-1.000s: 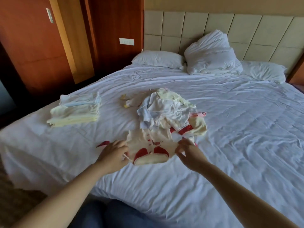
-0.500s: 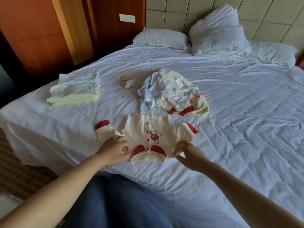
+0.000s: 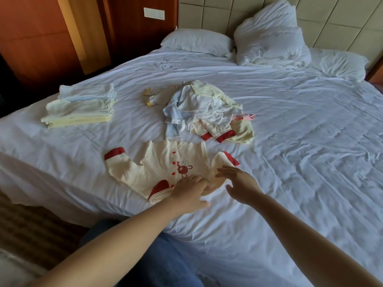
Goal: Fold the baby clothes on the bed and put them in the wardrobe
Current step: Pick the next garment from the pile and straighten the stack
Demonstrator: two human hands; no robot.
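A cream baby top [image 3: 157,162] with red cuffs, red buttons and a red mouse print lies spread flat on the white bed [image 3: 300,152], near its front edge. My left hand [image 3: 190,193] rests flat on the top's collar end, fingers straight. My right hand [image 3: 238,183] hovers open just right of it, fingertips by the right sleeve. Behind the top sits a loose heap of unfolded baby clothes [image 3: 203,108]. A stack of folded clothes [image 3: 80,106] lies at the bed's left side.
White pillows [image 3: 269,36] lean against the padded headboard. A brown wooden wardrobe [image 3: 41,38] stands left of the bed. The bed's left edge drops to a carpeted floor [image 3: 27,235]. My blue-trousered knee [image 3: 165,262] is against the bed's front.
The cream top went from bunched to spread flat with sleeves out. My left hand slid right from the left shoulder onto the collar; my right hand opened and lifted by the right sleeve.
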